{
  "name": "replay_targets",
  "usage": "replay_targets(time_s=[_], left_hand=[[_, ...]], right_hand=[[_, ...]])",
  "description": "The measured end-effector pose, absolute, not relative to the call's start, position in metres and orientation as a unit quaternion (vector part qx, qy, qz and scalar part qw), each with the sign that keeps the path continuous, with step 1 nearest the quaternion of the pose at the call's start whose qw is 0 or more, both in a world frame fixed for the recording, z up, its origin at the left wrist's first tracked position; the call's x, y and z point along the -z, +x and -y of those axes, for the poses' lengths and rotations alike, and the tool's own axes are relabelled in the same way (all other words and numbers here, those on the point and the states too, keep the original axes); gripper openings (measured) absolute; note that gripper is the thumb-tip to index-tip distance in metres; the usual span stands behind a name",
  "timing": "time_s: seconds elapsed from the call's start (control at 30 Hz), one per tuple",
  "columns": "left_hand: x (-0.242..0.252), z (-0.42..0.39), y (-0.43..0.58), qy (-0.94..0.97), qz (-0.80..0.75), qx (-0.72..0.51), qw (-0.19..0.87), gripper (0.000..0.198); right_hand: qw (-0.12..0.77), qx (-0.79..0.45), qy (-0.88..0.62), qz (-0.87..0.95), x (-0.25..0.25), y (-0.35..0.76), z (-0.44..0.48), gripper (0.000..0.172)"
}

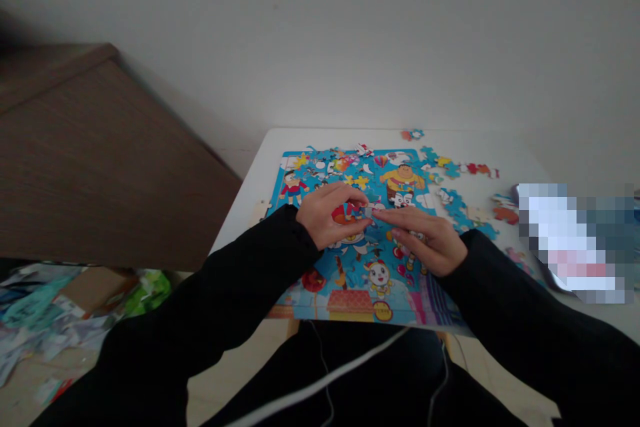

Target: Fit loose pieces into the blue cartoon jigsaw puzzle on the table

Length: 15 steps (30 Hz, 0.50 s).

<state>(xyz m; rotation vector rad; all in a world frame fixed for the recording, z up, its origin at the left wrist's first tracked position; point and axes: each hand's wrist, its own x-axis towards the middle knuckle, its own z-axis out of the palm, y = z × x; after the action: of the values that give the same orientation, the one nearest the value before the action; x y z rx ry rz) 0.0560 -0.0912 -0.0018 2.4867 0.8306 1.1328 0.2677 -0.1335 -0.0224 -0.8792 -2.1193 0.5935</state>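
Observation:
My left hand (333, 213) is closed in a pinch over the middle of a colourful cartoon jigsaw puzzle (350, 300). Between its thumb and forefinger sits a small greyish puzzle piece (369, 212), too small to make out in detail. From the right, my right hand (425, 237) reaches in with fingers stretched out, its forefinger tip at the piece's edge and its thumb apart below. The puzzle's lower part is joined up, with a white cartoon figure (379, 275) and rooftops. Loose pieces lie over its upper part. Both hands hide some of the middle.
Loose puzzle pieces (463, 210) are scattered right of the puzzle on the white table (245, 203). A phone-like device (565, 240), blurred out, lies at the right. A brown wooden cabinet (115, 160) stands at the left, with litter and a cardboard box (97, 290) below. A white cable (320, 383) crosses my lap.

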Motion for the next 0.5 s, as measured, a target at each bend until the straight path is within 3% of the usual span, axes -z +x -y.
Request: replay_targets(time_s=[0.37, 0.5], left_hand=[[0.0012, 0.0916, 0.0573, 0.854, -0.272, -0.380, 0.229, 0.018], [0.0052, 0.0901, 0.0581, 0.850, -0.254, -0.366, 0.281, 0.020]], right_hand=[[0.418, -0.248, -0.408, 0.773, 0.0280, 0.2681, 0.1344, 0.042], [0.430, -0.213, -0.406, 0.778, 0.0301, 0.2673, 0.1334, 0.036]])
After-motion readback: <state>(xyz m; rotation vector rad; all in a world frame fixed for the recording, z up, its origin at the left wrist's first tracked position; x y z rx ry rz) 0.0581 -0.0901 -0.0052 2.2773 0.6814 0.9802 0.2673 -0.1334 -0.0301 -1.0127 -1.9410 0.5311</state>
